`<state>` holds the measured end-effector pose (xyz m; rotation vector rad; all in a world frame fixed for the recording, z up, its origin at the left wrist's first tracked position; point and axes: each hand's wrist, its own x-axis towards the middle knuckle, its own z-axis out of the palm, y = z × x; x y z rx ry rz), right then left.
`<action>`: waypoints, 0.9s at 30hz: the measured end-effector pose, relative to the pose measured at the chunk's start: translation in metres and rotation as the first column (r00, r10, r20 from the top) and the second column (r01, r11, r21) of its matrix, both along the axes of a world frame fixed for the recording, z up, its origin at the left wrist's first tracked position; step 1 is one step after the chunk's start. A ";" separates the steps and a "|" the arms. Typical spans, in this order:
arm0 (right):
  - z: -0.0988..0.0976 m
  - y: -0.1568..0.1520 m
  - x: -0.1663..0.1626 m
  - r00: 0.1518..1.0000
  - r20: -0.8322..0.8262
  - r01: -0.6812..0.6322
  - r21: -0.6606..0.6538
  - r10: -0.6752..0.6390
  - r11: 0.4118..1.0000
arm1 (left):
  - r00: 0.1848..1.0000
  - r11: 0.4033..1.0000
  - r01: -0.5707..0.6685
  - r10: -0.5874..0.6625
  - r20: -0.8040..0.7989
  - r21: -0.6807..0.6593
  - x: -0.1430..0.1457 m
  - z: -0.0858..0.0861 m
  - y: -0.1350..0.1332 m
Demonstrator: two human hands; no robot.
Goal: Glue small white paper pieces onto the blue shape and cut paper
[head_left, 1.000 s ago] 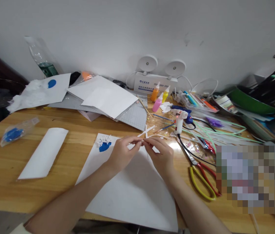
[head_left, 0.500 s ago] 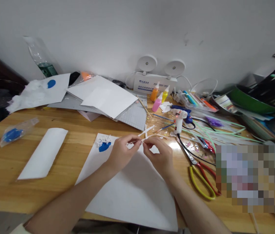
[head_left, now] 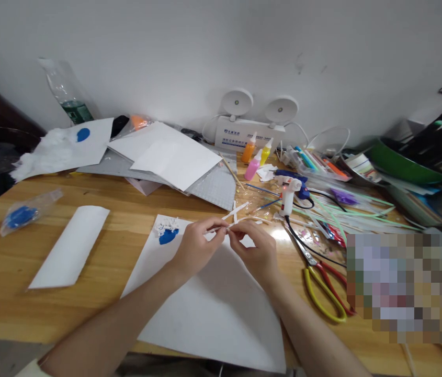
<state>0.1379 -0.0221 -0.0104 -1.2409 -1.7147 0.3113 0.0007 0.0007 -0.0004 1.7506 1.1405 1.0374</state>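
My left hand [head_left: 196, 247] and my right hand [head_left: 255, 251] meet above a large white sheet [head_left: 208, 309] on the wooden table [head_left: 4, 267]. Both pinch a thin white paper strip [head_left: 221, 229] between fingertips, the fingers curled closed. A blue paint blob with white bits [head_left: 167, 233] lies on the sheet just left of my left hand. Loose white strips [head_left: 236, 210] lie crossed just beyond my fingertips.
Yellow-and-red scissors [head_left: 323, 288] and a white glue gun [head_left: 287, 196] sit right of my hands. Paint bottles [head_left: 256, 157], brushes, straws and markers crowd the back right. A folded white sheet [head_left: 69, 246], a blue-filled bag [head_left: 24, 213] and stacked papers [head_left: 166, 154] lie left and behind.
My fingertips have shifted slightly on the strip, the hands drawing a little closer together. Everything else stays where it was.
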 end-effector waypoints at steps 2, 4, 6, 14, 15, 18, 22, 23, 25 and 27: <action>-0.001 0.000 0.001 1.000 -0.003 0.000 -0.007 0.000 1.000 | 1.000 1.000 0.001 -0.001 -0.001 -0.003 0.000 0.000 0.000; -0.001 -0.001 0.001 1.000 -0.010 -0.001 -0.014 0.001 1.000 | 1.000 1.000 0.003 -0.003 -0.004 -0.009 0.000 0.000 0.000; -0.001 -0.001 0.002 1.000 -0.018 0.006 -0.017 -0.006 1.000 | 1.000 1.000 0.005 -0.005 -0.005 -0.016 0.000 0.001 0.000; -0.001 0.000 0.001 0.998 -0.050 0.043 0.017 -0.042 0.999 | 1.000 0.999 0.005 -0.005 0.020 -0.040 0.000 0.000 0.000; -0.002 0.000 0.001 0.998 -0.045 0.045 0.036 -0.043 0.998 | 1.000 0.999 0.003 -0.002 0.020 -0.037 0.000 -0.001 0.000; -0.005 0.000 0.001 0.999 -0.019 0.053 0.092 -0.051 0.994 | 1.000 1.000 -0.001 0.002 0.007 -0.018 0.000 -0.001 -0.001; -0.003 0.000 0.000 0.998 -0.003 0.057 0.089 -0.057 0.994 | 1.000 1.000 0.007 -0.007 -0.005 -0.006 0.000 -0.001 -0.001; -0.003 0.000 0.000 0.998 -0.002 0.058 0.078 -0.058 0.995 | 1.000 1.000 0.009 -0.009 -0.004 -0.010 0.001 0.000 -0.001; -0.001 0.000 -0.001 0.999 0.002 0.054 0.053 -0.054 0.997 | 1.000 1.000 0.004 -0.004 0.000 -0.022 0.001 0.000 -0.001; 0.001 0.000 -0.001 0.999 0.009 0.053 0.035 -0.054 0.998 | 1.000 0.999 -0.014 0.015 0.008 -0.030 0.001 -0.001 -0.001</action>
